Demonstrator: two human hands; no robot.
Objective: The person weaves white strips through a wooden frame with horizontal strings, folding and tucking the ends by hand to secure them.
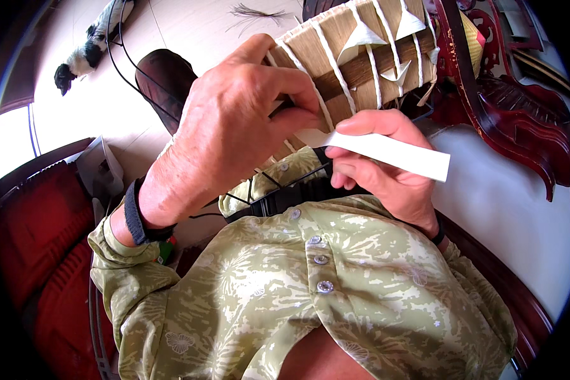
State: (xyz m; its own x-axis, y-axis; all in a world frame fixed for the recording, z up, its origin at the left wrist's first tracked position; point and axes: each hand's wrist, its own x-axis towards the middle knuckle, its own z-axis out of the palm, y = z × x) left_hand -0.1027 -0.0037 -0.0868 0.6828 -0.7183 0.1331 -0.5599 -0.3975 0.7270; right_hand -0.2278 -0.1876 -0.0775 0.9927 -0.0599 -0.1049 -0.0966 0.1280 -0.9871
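A woven panel [335, 63] of brown slats, crossed by white twisted cords with several loose white flaps, lies ahead of me. My left hand [240, 107] reaches over its near left end, fingers curled and thumb bent in toward the forefinger. What those fingertips grip is hidden. Between thumb and fingers of my right hand [386, 164] is a white paper strip [402, 152]. Its wide flat end sticks out to the right. Toward the left the strip narrows and bends, and its thin tip sits right under my left thumb. Thin black wire bars show below the panel.
A carved dark red wooden chair [513, 120] stands at the right, with a pale surface [500, 190] below it. Red furniture [44, 234] fills the left side. A black-and-white animal [85, 54] lies on the tiled floor at the far left; thin loose strands [253, 14] lie farther ahead.
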